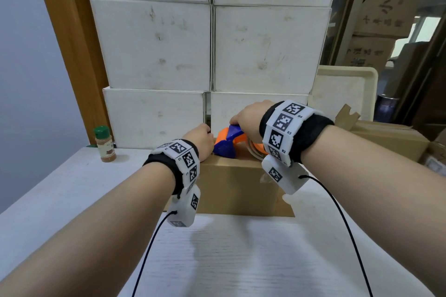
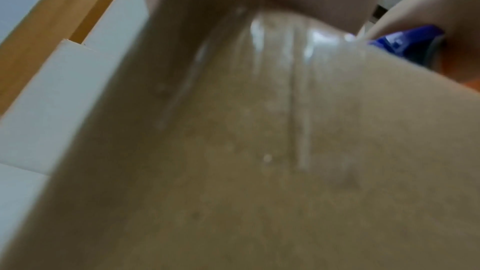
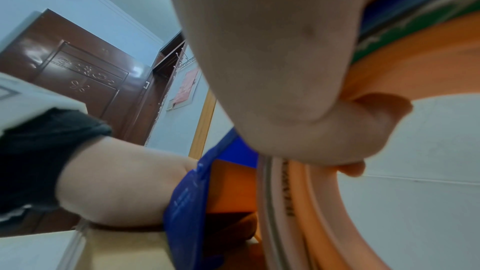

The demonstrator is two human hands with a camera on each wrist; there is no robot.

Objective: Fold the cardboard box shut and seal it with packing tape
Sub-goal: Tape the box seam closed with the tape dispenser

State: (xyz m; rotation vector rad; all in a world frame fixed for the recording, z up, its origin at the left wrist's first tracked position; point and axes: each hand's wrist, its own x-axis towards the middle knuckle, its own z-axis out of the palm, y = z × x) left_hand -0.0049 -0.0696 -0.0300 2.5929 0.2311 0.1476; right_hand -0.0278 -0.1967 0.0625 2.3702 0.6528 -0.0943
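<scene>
A brown cardboard box point(image 1: 236, 185) stands on the white table, its top folded flat. My right hand point(image 1: 248, 119) grips an orange and blue tape dispenser point(image 1: 226, 142) that rests on the box's top near its far left end. In the right wrist view my fingers point(image 3: 285, 89) curl round the dispenser's orange frame point(image 3: 389, 65). My left hand point(image 1: 199, 140) rests on the box's top left edge beside the dispenser; its fingers are hidden. The left wrist view shows shiny clear tape point(image 2: 280, 52) running down the box's side point(image 2: 259, 171), under my palm.
Stacked white boxes point(image 1: 207, 50) form a wall right behind the brown box. A spice jar with a green cap point(image 1: 104, 143) stands at the table's back left. A cream tray point(image 1: 345, 89) and more cardboard boxes point(image 1: 391, 137) sit to the right. White table point(image 1: 241, 260) surface lies in front.
</scene>
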